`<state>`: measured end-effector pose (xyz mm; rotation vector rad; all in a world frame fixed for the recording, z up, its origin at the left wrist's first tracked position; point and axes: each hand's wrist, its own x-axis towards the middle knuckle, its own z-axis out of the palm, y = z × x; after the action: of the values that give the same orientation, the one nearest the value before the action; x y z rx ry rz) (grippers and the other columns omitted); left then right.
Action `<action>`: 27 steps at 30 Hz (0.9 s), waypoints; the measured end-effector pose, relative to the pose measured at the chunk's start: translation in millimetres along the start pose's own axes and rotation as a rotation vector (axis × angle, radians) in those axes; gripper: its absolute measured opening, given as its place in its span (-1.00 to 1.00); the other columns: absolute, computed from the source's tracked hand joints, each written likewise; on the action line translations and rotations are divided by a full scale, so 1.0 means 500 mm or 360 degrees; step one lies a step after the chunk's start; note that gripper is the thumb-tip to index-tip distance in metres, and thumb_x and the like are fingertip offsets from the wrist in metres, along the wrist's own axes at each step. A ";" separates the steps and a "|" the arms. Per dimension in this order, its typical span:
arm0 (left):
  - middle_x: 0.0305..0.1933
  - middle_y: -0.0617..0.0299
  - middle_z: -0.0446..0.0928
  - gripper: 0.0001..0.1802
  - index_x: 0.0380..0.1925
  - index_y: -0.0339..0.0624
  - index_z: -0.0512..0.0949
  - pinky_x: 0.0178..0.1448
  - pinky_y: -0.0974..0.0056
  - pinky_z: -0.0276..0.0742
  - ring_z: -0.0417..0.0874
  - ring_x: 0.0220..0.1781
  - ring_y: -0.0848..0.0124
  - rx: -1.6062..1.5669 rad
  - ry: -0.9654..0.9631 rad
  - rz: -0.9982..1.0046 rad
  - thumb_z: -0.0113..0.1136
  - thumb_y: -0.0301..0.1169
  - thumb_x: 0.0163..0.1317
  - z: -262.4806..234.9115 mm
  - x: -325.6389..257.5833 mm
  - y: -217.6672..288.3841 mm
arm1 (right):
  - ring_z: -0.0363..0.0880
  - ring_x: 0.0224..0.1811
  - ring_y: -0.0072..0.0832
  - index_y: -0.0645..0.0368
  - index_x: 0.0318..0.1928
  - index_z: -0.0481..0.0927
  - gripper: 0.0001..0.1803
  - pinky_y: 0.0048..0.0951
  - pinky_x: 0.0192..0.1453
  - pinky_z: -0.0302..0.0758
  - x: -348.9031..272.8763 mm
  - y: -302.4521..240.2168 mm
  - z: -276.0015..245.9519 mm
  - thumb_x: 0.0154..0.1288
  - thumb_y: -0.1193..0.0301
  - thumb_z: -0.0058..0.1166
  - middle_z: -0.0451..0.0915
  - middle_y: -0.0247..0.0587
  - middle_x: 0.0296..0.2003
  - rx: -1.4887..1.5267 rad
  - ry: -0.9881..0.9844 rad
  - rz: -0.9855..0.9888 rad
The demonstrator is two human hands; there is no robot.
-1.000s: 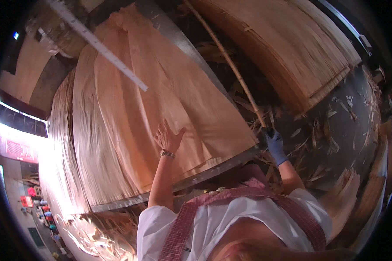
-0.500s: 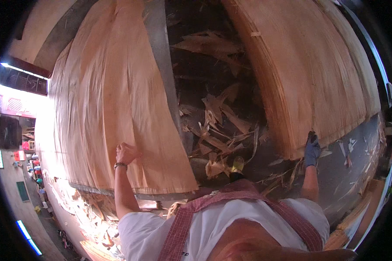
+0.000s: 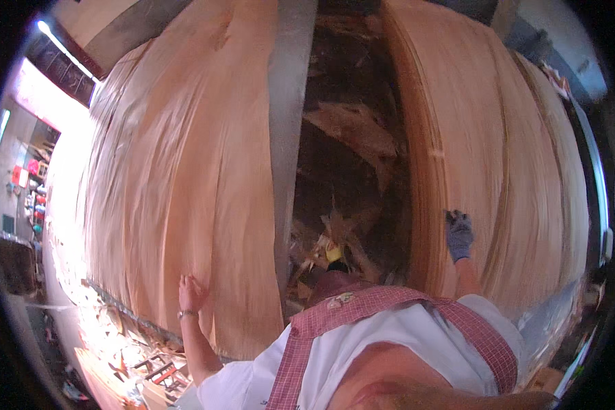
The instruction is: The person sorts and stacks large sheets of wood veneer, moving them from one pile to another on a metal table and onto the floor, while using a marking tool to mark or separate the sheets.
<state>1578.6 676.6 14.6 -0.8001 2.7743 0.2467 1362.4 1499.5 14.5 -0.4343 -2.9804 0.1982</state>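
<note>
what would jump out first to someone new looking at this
Most striking are the broad left stack of wood sheets, with the bare left hand over its near end, and the right stack, with the gloved right hand near its inner edge. Between them, scraps litter the dark floor.

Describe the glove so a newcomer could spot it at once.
Find the big right-hand stack of tan sheets. Near its edge beside the dark gap is the glove: grey-blue with dark fingertips, whereas the left hand is bare.
</note>
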 end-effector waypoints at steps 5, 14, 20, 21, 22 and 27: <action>0.00 -0.05 0.48 -0.47 -0.01 -0.23 0.39 0.06 -0.01 0.48 0.52 0.06 0.04 0.0135 0.0372 -0.0285 0.27 -0.20 0.07 -0.027 0.040 0.168 | 0.48 0.08 0.02 0.08 0.13 0.44 -0.52 -0.07 0.11 0.46 0.242 -0.243 0.037 0.27 0.13 0.06 0.48 0.12 0.06 0.0020 -0.0203 -0.0457; -0.13 -0.06 0.52 -0.50 -0.04 -0.35 0.37 -0.19 0.14 0.68 0.62 -0.28 0.10 -0.3960 0.0646 -0.1501 0.10 -0.10 0.28 0.044 0.239 0.390 | 0.46 0.09 0.01 0.07 0.18 0.40 -0.39 -0.11 0.05 0.52 0.514 -1.020 0.120 0.20 0.05 0.15 0.48 0.07 0.02 0.0753 -0.0573 -0.2136; -0.38 0.06 0.60 -0.58 -0.25 -0.27 0.50 -0.33 0.29 0.68 0.65 -0.39 0.28 -0.4005 0.1192 -0.1702 0.06 -0.07 0.30 0.027 0.308 0.409 | 0.43 0.09 -0.05 0.18 0.19 0.37 -0.25 -0.08 0.02 0.51 0.429 -1.410 0.156 0.16 -0.08 0.14 0.44 0.05 0.06 0.0910 -0.0740 -0.3165; -0.43 0.10 0.60 -0.60 -0.31 -0.23 0.52 -0.36 0.30 0.67 0.65 -0.40 0.30 -0.3980 0.1327 -0.1749 0.07 -0.06 0.29 0.024 0.320 0.417 | 0.42 0.12 -0.06 0.20 0.20 0.36 -0.23 -0.09 0.06 0.50 0.409 -1.451 0.158 0.16 -0.10 0.13 0.44 0.07 0.07 0.0873 -0.0761 -0.3338; -0.47 0.13 0.61 -0.62 -0.37 -0.20 0.53 -0.38 0.31 0.66 0.65 -0.42 0.32 -0.3970 0.1418 -0.1751 0.08 -0.06 0.29 0.013 0.356 0.427 | 0.37 0.12 -0.02 0.25 0.23 0.31 -0.11 0.01 0.00 0.49 0.401 -1.488 0.184 0.05 -0.12 0.21 0.39 0.09 0.07 0.1021 -0.0731 -0.3432; -0.47 0.21 0.62 -0.68 -0.44 -0.10 0.53 -0.40 0.29 0.64 0.66 -0.40 0.32 -0.3904 0.1798 -0.1800 0.08 -0.11 0.31 0.010 0.343 0.457 | 0.37 0.09 -0.03 0.30 0.31 0.18 0.08 -0.02 -0.08 0.54 0.260 -1.609 0.196 -0.07 -0.17 0.26 0.35 0.06 0.11 0.0832 -0.0648 -0.3712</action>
<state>1315.1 782.8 -16.3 1.2508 0.0654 -1.5373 1003.6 762.0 49.4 2.7830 -1.5259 0.6116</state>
